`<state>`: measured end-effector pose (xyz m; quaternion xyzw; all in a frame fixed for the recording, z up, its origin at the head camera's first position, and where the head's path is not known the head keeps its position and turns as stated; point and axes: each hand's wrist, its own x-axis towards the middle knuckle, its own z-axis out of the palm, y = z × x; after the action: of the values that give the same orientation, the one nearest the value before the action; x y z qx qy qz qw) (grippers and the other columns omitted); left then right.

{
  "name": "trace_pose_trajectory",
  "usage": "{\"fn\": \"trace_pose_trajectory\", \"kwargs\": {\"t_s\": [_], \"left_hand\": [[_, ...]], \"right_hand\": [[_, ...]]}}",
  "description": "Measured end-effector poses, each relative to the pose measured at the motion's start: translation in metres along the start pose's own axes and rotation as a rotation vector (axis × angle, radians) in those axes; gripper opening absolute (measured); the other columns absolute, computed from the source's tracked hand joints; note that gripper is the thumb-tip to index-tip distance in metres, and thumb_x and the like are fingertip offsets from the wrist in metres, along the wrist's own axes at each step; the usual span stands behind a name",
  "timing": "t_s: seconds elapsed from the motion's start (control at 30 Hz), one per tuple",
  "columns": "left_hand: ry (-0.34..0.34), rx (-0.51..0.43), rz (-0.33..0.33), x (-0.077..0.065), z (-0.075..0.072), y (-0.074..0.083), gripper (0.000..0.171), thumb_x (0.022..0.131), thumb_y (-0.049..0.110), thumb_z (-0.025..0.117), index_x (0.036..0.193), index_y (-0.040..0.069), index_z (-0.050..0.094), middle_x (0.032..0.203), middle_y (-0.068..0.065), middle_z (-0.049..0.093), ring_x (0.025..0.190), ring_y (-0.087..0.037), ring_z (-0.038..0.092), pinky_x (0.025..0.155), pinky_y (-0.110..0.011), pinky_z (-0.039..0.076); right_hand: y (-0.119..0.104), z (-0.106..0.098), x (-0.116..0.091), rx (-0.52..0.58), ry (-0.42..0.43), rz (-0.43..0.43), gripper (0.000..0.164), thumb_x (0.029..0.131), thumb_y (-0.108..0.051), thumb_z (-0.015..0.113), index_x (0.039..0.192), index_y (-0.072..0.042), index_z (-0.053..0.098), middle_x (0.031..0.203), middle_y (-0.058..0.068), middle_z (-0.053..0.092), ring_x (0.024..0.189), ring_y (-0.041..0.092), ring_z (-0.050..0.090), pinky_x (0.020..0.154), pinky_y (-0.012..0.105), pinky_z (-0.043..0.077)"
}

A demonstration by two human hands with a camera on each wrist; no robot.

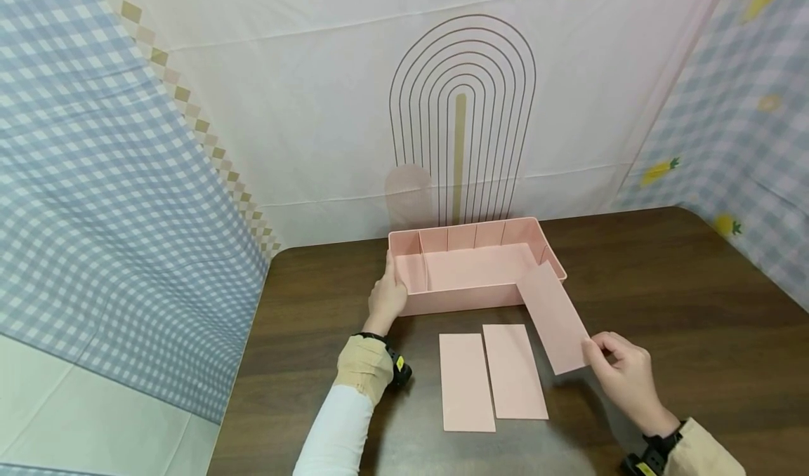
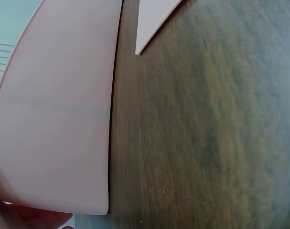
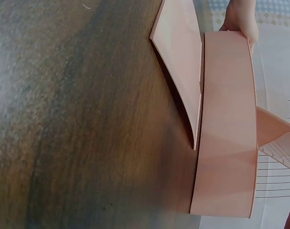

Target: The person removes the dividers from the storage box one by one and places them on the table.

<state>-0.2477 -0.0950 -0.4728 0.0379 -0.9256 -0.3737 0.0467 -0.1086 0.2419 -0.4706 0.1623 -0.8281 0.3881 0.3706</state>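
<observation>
A long pink box point(image 1: 468, 299) without a lid lies crosswise at the back of the table. Its left end is held by my left hand point(image 1: 387, 297), one finger stretched along the outer wall. Inside, an upright divider point(image 1: 423, 262) splits off a narrow left compartment. At the right, my right hand point(image 1: 622, 374) pinches one corner of a flat pink panel point(image 1: 553, 318). The panel slants, its far end above the box's right front rim, as the right wrist view also shows. Two similar panels, one left point(image 1: 466, 385) and one right point(image 1: 515, 371), lie side by side before the box.
The dark wooden table point(image 1: 303, 392) ends at a checked blue cloth point(image 1: 158, 202) on the left. Behind the box hangs a white cloth point(image 1: 316, 111) printed with arches. Another checked cloth point(image 1: 758, 146) borders the right side.
</observation>
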Motion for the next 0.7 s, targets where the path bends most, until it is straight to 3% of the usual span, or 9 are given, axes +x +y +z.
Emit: {"fn": "trace_pose_trajectory", "kwargs": {"t_s": [0.33, 0.7], "left_hand": [[0.003, -0.005, -0.004, -0.0013, 0.0, 0.0005, 0.058, 0.093, 0.013, 0.035, 0.146, 0.018, 0.01, 0.062, -0.01, 0.047, 0.048, -0.021, 0.044, 0.042, -0.036, 0.032], [0.006, 0.006, -0.011, -0.0016, -0.0002, 0.0015, 0.057, 0.093, 0.014, 0.034, 0.145, 0.018, 0.011, 0.068, -0.013, 0.052, 0.05, -0.021, 0.047, 0.044, -0.036, 0.035]], "right_hand": [[-0.0061, -0.0041, 0.0009, -0.005, 0.01, -0.009, 0.028, 0.067, 0.011, 0.061, 0.059, -0.015, 0.054, 0.058, -0.006, 0.051, 0.056, -0.004, 0.042, 0.046, 0.02, 0.035], [0.0019, -0.0033, -0.0067, -0.022, 0.023, 0.022, 0.029, 0.065, 0.012, 0.062, 0.057, -0.015, 0.053, 0.057, -0.007, 0.048, 0.053, -0.003, 0.039, 0.043, 0.022, 0.031]]}}
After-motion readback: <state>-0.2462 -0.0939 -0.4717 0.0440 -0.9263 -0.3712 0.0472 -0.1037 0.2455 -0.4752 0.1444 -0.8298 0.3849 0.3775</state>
